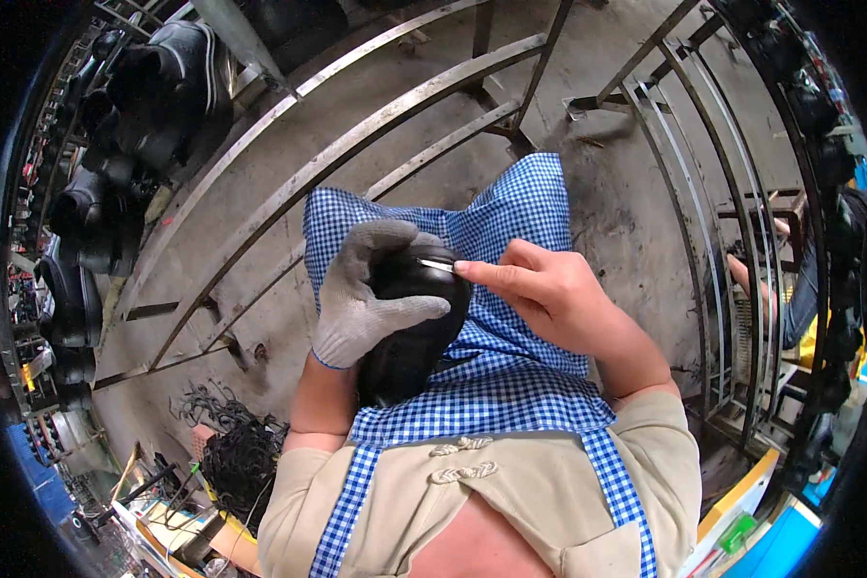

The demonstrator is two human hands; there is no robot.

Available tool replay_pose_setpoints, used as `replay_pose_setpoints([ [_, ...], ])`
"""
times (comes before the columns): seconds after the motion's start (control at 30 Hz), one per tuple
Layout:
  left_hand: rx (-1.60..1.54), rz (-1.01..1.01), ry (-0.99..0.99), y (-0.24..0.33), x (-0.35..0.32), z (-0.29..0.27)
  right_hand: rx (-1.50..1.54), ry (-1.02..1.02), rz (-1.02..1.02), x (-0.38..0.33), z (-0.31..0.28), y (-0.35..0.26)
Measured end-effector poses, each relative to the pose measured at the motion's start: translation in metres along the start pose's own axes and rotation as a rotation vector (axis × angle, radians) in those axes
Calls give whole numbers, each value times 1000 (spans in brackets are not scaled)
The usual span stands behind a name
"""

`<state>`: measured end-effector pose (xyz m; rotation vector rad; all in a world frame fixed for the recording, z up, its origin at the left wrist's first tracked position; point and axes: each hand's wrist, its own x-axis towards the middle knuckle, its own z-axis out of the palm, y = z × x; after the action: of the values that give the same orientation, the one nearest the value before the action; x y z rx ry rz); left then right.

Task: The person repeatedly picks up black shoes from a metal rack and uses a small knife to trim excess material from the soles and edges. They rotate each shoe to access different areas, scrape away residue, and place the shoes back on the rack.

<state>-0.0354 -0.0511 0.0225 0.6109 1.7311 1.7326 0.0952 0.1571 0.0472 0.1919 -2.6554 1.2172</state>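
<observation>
The gloved left hand [371,289] had its fingers closed around a glossy black rubber shoe [409,328] over the blue checked apron [511,385], while the bare right hand [539,289] pinched a small metal blade [435,264] against the shoe's upper edge, the trimming apparently unfinished.

The gloved left hand [371,289] hides much of the black shoe [409,332].
</observation>
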Motion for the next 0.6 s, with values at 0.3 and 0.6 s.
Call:
replay_pose_setpoints([
  [0.3, 27, -28, 13, 4, 3, -2, -57, -42, 13, -7, -28, -1],
  [0.6, 25, -57, 15, 6, 5, -1, -149, -95, -65, 11, -38, 0],
])
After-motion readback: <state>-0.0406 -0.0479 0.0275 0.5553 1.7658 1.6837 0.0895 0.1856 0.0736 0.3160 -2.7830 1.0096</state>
